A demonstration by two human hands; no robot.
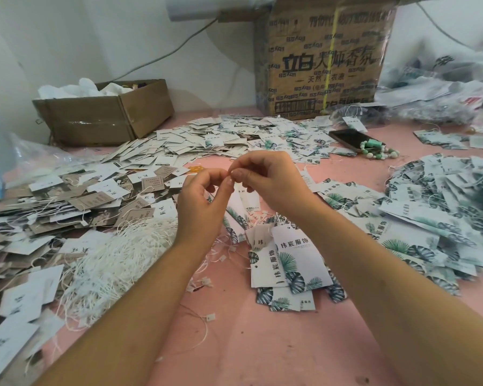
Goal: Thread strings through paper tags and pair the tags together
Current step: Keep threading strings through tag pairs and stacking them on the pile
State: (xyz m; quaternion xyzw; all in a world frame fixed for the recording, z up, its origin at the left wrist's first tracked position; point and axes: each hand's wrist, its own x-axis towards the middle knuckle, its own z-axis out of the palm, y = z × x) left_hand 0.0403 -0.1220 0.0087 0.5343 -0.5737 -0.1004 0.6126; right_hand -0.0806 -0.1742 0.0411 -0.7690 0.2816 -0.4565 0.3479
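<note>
My left hand (pixel 204 201) and my right hand (pixel 268 179) are raised over the pink table (pixel 262 344), fingertips meeting at the middle. Both pinch something very small between thumb and forefinger, probably a thin white string; it is too fine to make out. White paper tags with green leaf print (pixel 296 260) lie just below my right wrist. A heap of white strings (pixel 117 260) lies to the left of my left forearm. Brown and white tags (pixel 67 207) are piled at the left.
A large printed cardboard box (pixel 324 59) stands at the back, a low open box (pixel 106 112) at the back left. A phone (pixel 352 139) and a green bead bracelet (pixel 379 150) lie at the right back. Plastic bags (pixel 444 90) fill the far right corner.
</note>
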